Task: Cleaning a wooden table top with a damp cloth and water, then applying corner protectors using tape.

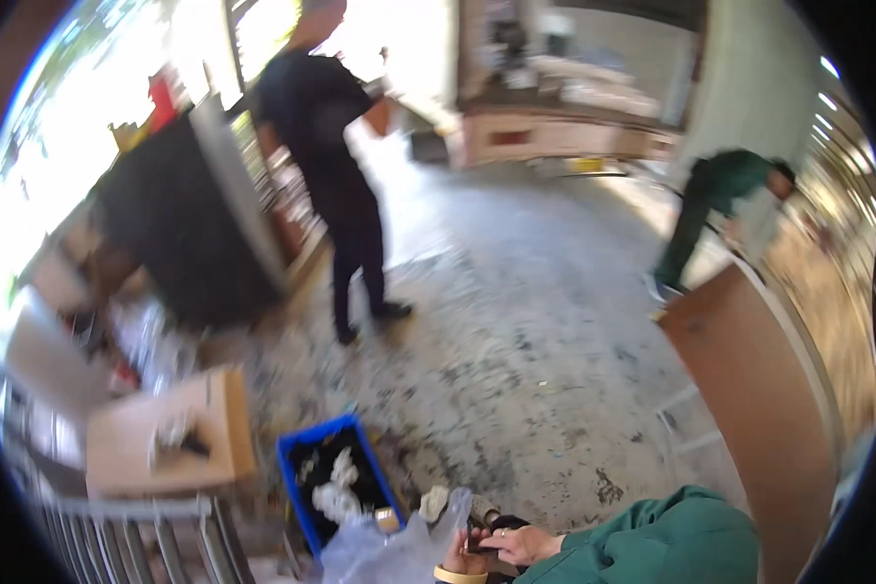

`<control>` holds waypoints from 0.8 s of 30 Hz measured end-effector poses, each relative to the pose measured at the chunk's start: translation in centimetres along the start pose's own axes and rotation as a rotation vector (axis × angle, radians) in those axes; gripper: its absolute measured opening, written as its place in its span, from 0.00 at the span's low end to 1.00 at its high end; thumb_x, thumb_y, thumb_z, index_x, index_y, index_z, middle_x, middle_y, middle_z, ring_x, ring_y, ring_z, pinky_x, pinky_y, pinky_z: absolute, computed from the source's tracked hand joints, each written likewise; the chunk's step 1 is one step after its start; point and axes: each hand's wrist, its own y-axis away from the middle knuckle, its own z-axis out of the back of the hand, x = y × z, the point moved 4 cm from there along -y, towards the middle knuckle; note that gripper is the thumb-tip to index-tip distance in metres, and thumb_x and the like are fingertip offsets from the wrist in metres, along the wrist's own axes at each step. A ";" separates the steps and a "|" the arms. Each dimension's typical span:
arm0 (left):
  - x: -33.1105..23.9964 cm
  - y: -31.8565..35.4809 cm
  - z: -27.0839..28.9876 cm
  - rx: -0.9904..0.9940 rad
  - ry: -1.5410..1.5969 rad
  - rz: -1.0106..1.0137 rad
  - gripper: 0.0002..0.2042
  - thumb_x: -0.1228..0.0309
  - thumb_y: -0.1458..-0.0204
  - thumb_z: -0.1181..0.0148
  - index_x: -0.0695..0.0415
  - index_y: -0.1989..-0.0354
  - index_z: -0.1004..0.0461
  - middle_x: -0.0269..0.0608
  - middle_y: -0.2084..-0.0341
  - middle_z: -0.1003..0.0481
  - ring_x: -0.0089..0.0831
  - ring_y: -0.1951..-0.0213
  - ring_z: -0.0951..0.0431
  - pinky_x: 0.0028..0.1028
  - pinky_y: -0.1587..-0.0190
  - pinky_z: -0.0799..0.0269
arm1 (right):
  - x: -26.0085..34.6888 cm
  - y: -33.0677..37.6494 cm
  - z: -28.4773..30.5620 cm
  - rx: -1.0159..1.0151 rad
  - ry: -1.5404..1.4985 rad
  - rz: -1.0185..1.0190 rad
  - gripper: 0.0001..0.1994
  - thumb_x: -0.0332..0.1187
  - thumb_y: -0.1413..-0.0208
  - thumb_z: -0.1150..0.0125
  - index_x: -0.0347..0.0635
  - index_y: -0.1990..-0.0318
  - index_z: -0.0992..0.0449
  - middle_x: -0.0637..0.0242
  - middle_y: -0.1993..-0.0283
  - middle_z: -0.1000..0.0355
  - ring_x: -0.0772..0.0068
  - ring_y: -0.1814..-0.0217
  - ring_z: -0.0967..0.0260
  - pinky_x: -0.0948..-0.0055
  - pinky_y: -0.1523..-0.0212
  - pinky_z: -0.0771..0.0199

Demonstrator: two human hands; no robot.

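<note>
At the lower edge, my left hand, with a yellow band at its wrist, is closed round a small dark object whose kind is too small and blurred to tell. My right hand, a ring on one finger and a green sleeve behind it, reaches in from the right. Its fingers press together against the same object. Clear plastic sheeting lies just left of both hands. Beyond it stands a blue crate with a dark inside, white crumpled pieces and a small tan-lidded item.
A cardboard box with small items on top and metal railings stand left. A brown panel leans at right. One person in dark clothes stands ahead; another in green bends far right. The concrete floor is stained.
</note>
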 end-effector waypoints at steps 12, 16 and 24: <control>16.7 -4.7 -10.7 0.581 -1.657 0.122 0.24 0.58 0.56 0.45 0.49 0.48 0.35 0.50 0.52 0.33 0.47 0.43 0.42 0.51 0.38 0.61 | 2.5 32.9 10.5 -0.954 -0.829 -0.672 0.21 0.47 0.45 0.56 0.47 0.47 0.35 0.59 0.57 0.31 0.62 0.56 0.35 0.69 0.57 0.38; 33.9 -1.9 -20.4 0.631 -1.596 0.591 0.22 0.63 0.53 0.43 0.59 0.50 0.33 0.43 0.63 0.30 0.27 0.69 0.27 0.23 0.69 0.31 | 0.6 46.7 9.5 -1.214 -0.835 -0.932 0.23 0.52 0.45 0.58 0.46 0.49 0.33 0.62 0.59 0.31 0.66 0.59 0.35 0.71 0.60 0.39; 66.4 4.7 -23.7 1.850 -1.686 0.529 0.24 0.56 0.63 0.38 0.55 0.57 0.29 0.50 0.66 0.31 0.40 0.66 0.28 0.33 0.61 0.34 | 2.3 69.3 7.6 -1.704 -0.588 -1.099 0.21 0.43 0.43 0.60 0.34 0.53 0.34 0.54 0.62 0.30 0.54 0.61 0.34 0.60 0.61 0.36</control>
